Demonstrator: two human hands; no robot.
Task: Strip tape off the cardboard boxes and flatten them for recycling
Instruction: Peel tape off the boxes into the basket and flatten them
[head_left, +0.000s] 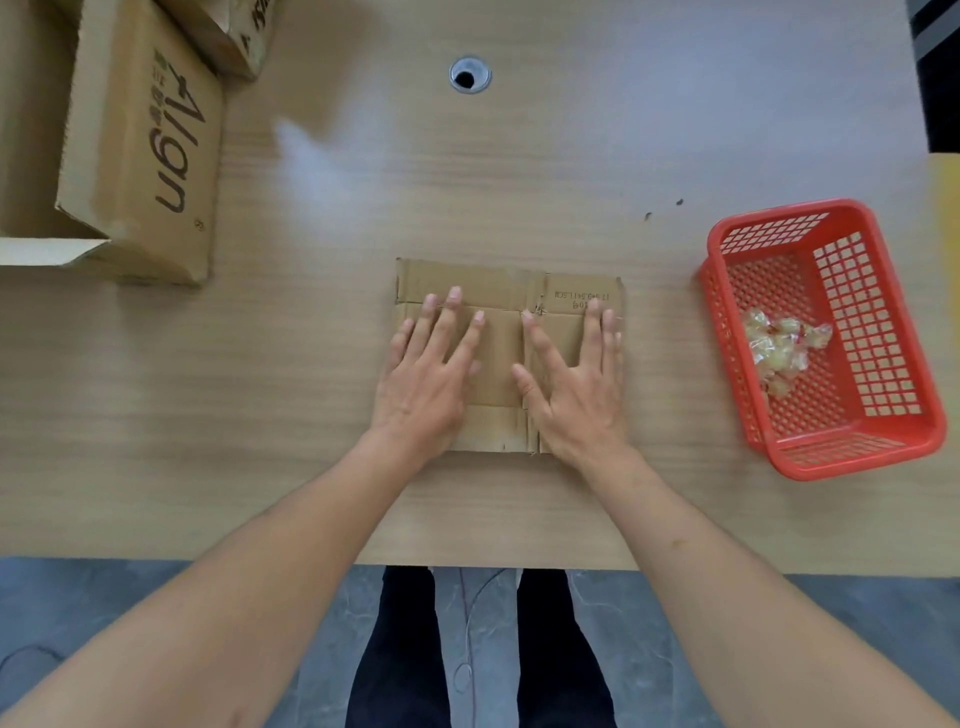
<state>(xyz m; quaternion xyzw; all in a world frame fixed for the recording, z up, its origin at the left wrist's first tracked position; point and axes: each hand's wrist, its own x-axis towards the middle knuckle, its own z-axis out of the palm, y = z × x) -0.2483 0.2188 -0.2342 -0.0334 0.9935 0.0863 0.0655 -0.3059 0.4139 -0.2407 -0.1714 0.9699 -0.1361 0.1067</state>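
Observation:
A small flattened cardboard box (498, 283) lies flat on the wooden table (519, 171), near its front middle. My left hand (428, 374) presses on its left half with straight, spread fingers. My right hand (576, 379) presses on its right half the same way. A larger open cardboard box (140, 150) printed "Align" stands at the back left, with another box (234, 31) behind it. A crumpled wad of clear tape (779, 351) lies in the red plastic basket (904, 322) on the right.
A round cable hole (469, 75) sits in the table's far middle. Two small dark specks (665, 208) lie left of the basket. The table's front edge runs just behind my forearms, with grey floor below.

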